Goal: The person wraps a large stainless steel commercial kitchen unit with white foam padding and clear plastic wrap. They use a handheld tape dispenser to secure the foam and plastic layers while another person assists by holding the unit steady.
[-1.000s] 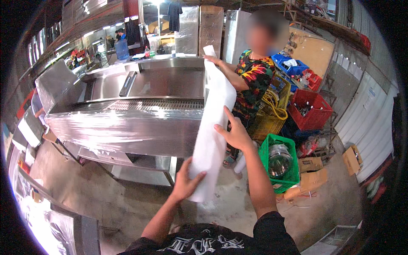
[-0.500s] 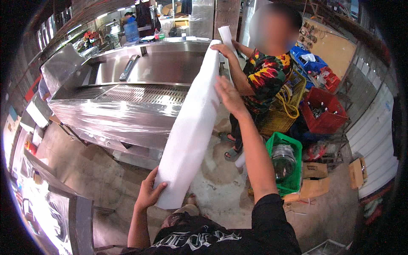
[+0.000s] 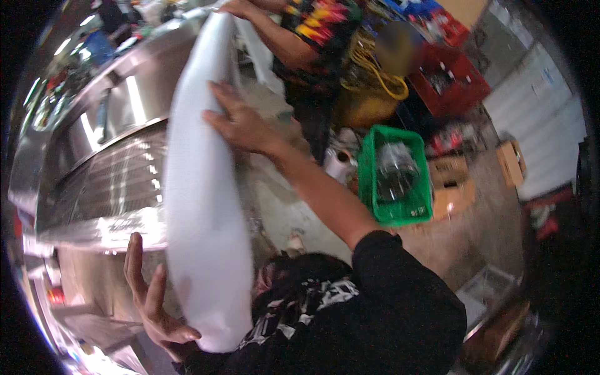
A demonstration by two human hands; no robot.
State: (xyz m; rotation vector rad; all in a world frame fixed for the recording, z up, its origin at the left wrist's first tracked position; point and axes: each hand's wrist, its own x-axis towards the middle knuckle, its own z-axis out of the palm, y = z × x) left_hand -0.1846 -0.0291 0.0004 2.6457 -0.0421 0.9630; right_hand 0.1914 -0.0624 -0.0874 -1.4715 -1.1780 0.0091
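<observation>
A long white foam sheet (image 3: 203, 187) hangs over the edge of a stainless steel unit (image 3: 112, 181) and runs down toward my body. My right hand (image 3: 240, 122) lies against its right side, fingers spread. Beside its lower left edge is my left hand (image 3: 156, 306), fingers apart and thumb close to the foam; whether it touches is hard to tell. At the far end a co-worker's hand (image 3: 236, 7) rests on the sheet's top. Some blur softens the picture.
Right of my arm stands a green basket (image 3: 369, 181) holding plastic-wrapped round items. Beyond it are a red crate (image 3: 462, 94), a yellow basket (image 3: 359, 109) and cardboard boxes (image 3: 453, 200). A white roll (image 3: 340, 164) stands by the green basket. The co-worker's patterned shirt (image 3: 322, 28) shows at the top.
The view has swung right, so the sheet and steel unit appear farther left. My left hand has let go of the sheet's lower edge and opened. My right hand has come against the sheet's side.
</observation>
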